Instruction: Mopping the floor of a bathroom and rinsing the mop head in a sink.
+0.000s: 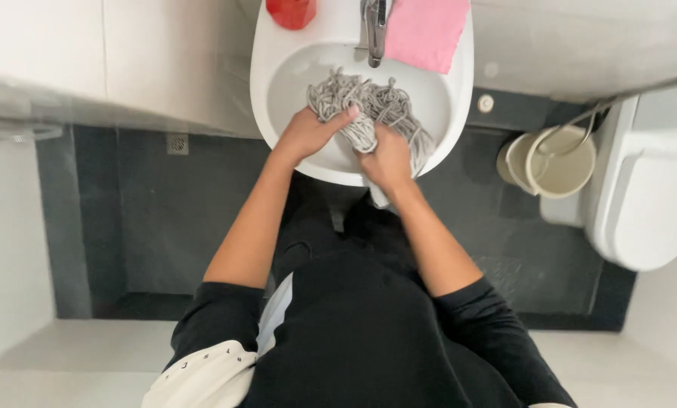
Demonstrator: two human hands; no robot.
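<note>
Head view: I look straight down at my two hands in a white basin.
Left fingers: my left hand (306, 134) lies on the near left edge of the grey string mop head (368, 113), fingers curled over the strands and pressing them down.
Right fingers: my right hand (388, 160) is clenched round a bunch of the same strands at the near side, gripping them tightly.
Mop head: it sits inside the washbasin (278, 45), heaped under and just beyond both hands, with loose cords trailing to the right.
Progress: as I judge it, the mop head is in the bowl and being worked by hand; I see no water running from the tap (375, 26), and I cannot tell how wet or clean the strands are.
Basin rim: a red container (291, 11) stands at the back left, a pink cloth (427, 30) lies at the back right.
Farther out: two pale buckets (553, 160) sit on the dark floor (165, 219) beside a white toilet (648, 204).
</note>
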